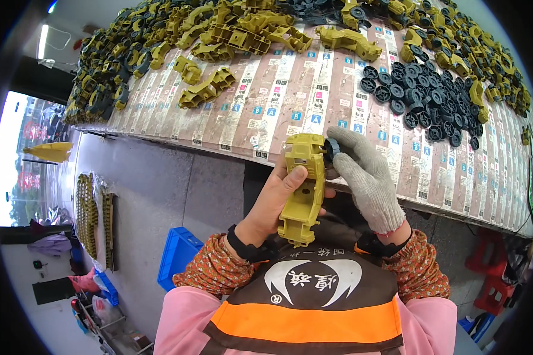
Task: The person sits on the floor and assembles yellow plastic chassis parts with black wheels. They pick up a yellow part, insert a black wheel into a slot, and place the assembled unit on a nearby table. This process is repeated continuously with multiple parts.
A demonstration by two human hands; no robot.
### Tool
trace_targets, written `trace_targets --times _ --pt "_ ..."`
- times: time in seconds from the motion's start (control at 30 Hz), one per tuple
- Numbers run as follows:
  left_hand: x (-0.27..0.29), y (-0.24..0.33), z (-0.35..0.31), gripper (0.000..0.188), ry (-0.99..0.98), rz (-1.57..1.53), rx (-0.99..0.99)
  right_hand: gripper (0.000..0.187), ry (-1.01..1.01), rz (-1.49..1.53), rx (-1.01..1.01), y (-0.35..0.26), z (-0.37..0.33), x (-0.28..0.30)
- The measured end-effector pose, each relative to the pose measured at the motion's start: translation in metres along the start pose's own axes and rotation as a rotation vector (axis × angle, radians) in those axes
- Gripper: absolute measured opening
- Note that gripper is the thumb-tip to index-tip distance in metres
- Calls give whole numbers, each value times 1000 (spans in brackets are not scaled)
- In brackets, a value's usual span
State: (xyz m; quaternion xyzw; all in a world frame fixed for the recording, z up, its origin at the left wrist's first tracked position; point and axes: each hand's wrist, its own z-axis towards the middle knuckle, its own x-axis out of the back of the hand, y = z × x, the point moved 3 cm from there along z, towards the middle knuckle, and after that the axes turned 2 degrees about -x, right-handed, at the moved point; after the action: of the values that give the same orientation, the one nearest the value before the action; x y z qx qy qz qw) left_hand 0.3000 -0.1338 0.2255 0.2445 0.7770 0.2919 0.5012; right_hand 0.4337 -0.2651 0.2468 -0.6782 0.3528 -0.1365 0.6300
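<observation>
My bare left hand (pixel 276 195) grips a yellow plastic toy car chassis (pixel 302 207) upright in front of my apron, its thumb across the middle. In my gloved right hand (pixel 364 171), a black toy wheel (pixel 331 150) is pinched between thumb and fingers. That wheel is at the upper right corner of the chassis; whether it sits on the axle stub I cannot tell. Past my hands, on the table (pixel 266 127), lies a heap of loose black wheels (pixel 417 89). Two yellow chassis pieces (pixel 207 87) rest at the left of the table, and one more chassis (pixel 349 42) lies farther back.
Piles of yellow bodies with black wheels cover the table's far left (pixel 109 71) and far right (pixel 485 53). The table's near edge runs just beyond my hands. A blue crate (pixel 180 257) stands on the floor at left, red stools (pixel 491 269) at right.
</observation>
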Motion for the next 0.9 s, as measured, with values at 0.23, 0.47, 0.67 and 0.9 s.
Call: trace_targets --times 0.23,0.47,0.67,0.9 --pt "-1 -12 2 64 -34 170 -79 43 78 27 -87 11 -9 4" --pt "0 -21 5 65 -61 491 -292 47 103 -542 248 9 -29 1" --pt "3 -31 7 64 -134 592 -258 51 73 -812 433 11 -34 7" --pt "-4 -35 12 66 -156 616 -218 47 75 -914 358 -4 -35 13"
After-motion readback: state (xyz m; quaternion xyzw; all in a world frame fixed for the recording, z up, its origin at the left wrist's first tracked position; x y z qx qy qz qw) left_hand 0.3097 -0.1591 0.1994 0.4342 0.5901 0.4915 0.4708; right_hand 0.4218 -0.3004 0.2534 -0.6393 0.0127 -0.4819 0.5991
